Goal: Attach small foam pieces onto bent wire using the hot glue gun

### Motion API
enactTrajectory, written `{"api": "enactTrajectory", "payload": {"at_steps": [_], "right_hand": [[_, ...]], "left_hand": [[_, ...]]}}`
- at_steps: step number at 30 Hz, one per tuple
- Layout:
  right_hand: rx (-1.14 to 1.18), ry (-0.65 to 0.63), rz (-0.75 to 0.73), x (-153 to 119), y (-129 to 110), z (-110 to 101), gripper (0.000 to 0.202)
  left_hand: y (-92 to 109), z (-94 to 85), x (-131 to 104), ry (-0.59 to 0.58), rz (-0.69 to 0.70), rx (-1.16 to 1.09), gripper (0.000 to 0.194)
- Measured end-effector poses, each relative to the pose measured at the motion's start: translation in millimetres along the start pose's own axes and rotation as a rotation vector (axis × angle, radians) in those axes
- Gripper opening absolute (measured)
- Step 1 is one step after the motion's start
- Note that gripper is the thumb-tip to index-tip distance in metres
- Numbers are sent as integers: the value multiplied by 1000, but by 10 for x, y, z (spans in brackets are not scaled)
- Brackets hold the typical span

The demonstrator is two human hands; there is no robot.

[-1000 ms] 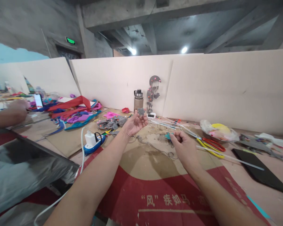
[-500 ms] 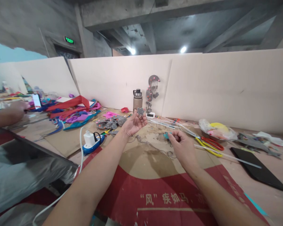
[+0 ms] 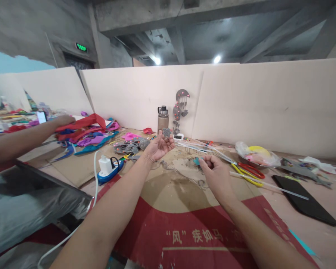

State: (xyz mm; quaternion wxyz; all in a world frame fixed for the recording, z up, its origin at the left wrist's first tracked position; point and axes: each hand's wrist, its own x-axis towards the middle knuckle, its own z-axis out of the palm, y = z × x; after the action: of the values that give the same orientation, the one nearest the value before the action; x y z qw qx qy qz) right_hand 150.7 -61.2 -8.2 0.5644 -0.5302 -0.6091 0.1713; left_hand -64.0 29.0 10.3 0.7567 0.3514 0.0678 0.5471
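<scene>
My left hand (image 3: 160, 148) is raised over the table, its fingers closed on a small grey star-shaped felt piece (image 3: 167, 132). Lower and to the right, my right hand (image 3: 214, 170) pinches a small teal piece (image 3: 196, 161) close above the cardboard; its exact kind is too small to tell. Between the hands a thin grey cord (image 3: 179, 172) lies in loose curves on the cardboard sheet (image 3: 162, 190). A pile of grey felt pieces with pink dots (image 3: 130, 146) lies left of my left hand. A grey moon-shaped hanging ornament (image 3: 182, 95) is on the white board behind.
A bottle (image 3: 162, 121) stands at the back. At right lie scissors (image 3: 250, 171), a plastic-wrapped bowl (image 3: 257, 156) and a black tablet-like slab (image 3: 305, 200). A blue power strip (image 3: 110, 173) and colourful felt scraps (image 3: 92, 130) lie left, where another person's arm (image 3: 33, 136) reaches in.
The other person's arm at left has moved right, onto the coloured felt scraps. My own hands and the pieces in them stay nearly where they were.
</scene>
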Motion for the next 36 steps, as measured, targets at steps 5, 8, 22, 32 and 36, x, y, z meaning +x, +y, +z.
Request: {"api": "enactTrajectory", "payload": {"at_steps": [5,8,22,32,36], "right_hand": [[1,-12,10,-3,-8,-5,28],[0,-6,8,-5,-26,-9,28],[16,-4,-36,0,-11,-2,27],[4,-8,-25,-2,0,-3,27],[27,-15,-17,-6,-27,-7,28]], "left_hand": [[-2,7,1,-1,-2,6,36],[-1,12,0,18,-1,17,36],[-8,23,-2,88,-14,41,34],[-135,-15,94,216,427,522,40],[-182,12,64,314,705,879,47]]}}
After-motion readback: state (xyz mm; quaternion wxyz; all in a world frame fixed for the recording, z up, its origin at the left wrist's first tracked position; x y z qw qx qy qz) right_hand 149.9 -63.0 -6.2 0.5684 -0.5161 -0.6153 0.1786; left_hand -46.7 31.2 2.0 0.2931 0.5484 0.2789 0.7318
